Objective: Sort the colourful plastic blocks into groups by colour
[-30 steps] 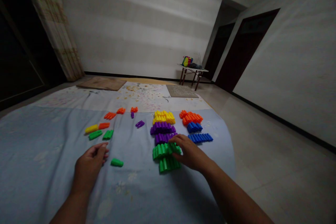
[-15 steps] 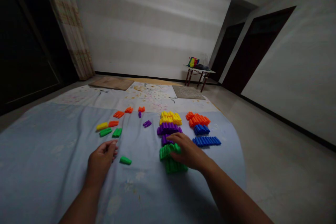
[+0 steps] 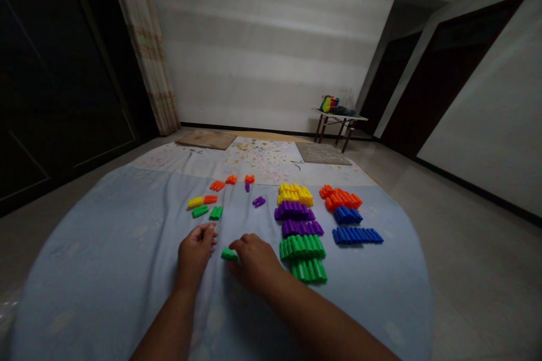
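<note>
My right hand [image 3: 256,262] reaches over the cloth, its thumb and fingers closed on a small green ribbed plastic piece [image 3: 229,254]. To its left, my left hand [image 3: 196,249] rests with the fingers curled and the thumb against them; whether anything is inside is hidden. Beyond my left hand lie more loose pieces: a green one [image 3: 200,211], another green one [image 3: 215,213], a yellow one [image 3: 195,202] and an orange one [image 3: 210,199]. Right of my right hand are rows of joined green pieces [image 3: 302,247], with purple rows [image 3: 301,228] and yellow rows [image 3: 295,194] behind.
At the right lie orange rows [image 3: 342,198] and blue rows [image 3: 358,235]. Small purple [image 3: 258,201] and orange pieces [image 3: 217,185] are scattered farther back. Two flat boards [image 3: 206,139] lie at the table's far edge. A small side table [image 3: 341,114] stands by the wall.
My right hand has moved left from the green rows to the single green piece and closed on it. My left hand keeps its curled shape. The view has shifted left.
</note>
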`<state>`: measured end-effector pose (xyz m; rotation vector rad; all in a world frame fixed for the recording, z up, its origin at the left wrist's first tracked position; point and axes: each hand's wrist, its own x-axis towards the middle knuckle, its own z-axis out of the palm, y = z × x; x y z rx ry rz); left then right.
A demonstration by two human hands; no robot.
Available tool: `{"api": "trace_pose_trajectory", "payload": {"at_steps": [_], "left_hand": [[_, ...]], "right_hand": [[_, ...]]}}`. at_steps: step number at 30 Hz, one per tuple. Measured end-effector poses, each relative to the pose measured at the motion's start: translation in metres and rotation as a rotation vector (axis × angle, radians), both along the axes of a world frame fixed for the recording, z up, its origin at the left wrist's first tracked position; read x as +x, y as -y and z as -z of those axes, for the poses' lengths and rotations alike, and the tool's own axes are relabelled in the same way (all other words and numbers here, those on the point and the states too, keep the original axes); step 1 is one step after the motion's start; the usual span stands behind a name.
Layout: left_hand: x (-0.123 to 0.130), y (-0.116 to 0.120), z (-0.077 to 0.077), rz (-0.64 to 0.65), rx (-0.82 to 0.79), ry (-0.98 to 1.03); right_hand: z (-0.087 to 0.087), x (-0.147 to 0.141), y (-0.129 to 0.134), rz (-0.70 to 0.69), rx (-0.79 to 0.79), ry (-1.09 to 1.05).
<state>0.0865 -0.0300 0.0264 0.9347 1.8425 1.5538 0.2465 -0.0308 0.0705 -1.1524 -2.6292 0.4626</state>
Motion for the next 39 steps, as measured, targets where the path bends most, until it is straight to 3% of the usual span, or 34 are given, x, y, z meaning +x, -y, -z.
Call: {"api": "trace_pose_trajectory", "payload": {"at_steps": [5, 15, 20, 24, 28, 34, 39], "left_hand": [[-0.003, -0.001, 0.003, -0.028, 0.027, 0.018], [-0.005, -0.001, 0.004, -0.11, 0.075, 0.037], [-0.003, 0.0, 0.002, -0.105, 0.087, 0.036], [-0.002, 0.0, 0.002, -0.102, 0.073, 0.022], [-0.004, -0.001, 0.005, -0.096, 0.051, 0.006], [-0.008, -0.003, 0.009, -0.078, 0.041, -0.004], [-0.005, -0.002, 0.006, -0.079, 0.019, -0.023]], "right_hand": [[0.007, -0.012, -0.011, 0.001, 0.027, 0.138], [0.01, 0.024, -0.009, -0.187, -0.074, 0.038], [0.013, 0.025, 0.005, -0.033, -0.065, -0.062], [0.016, 0.018, 0.014, 0.111, -0.037, 0.009], [0.016, 0.021, 0.015, 0.021, -0.043, 0.007], [-0.004, 0.063, 0.023, -0.128, -0.143, -0.22], [-0.027, 0.126, 0.014, 0.011, -0.065, -0.415]]}}
